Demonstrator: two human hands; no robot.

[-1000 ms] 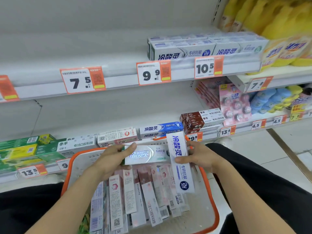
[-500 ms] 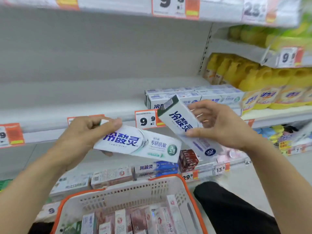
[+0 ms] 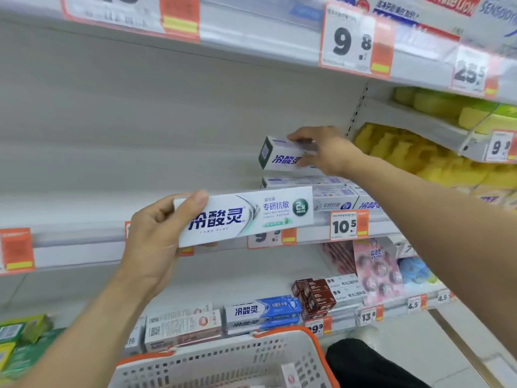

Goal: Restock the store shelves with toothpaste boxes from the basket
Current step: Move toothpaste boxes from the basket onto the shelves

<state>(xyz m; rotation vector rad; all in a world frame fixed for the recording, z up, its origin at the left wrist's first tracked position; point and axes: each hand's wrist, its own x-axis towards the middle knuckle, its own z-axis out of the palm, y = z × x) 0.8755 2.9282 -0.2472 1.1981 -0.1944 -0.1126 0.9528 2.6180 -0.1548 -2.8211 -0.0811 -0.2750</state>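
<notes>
light: bright, even, soft and diffuse | shadows: faint, under the middle shelf lip | glare: none strong | blur: top price tags and yellow bottles smeared | distortion: wide-angle bowing of shelf edges | sharpest: toothpaste box centre

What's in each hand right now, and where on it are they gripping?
Left hand grips a white toothpaste box at its left end, thumb across the front. Right hand holds a second box near its middle, just above the stacked boxes.

Two hand-held toothpaste boxes, one basket, two hands.
</notes>
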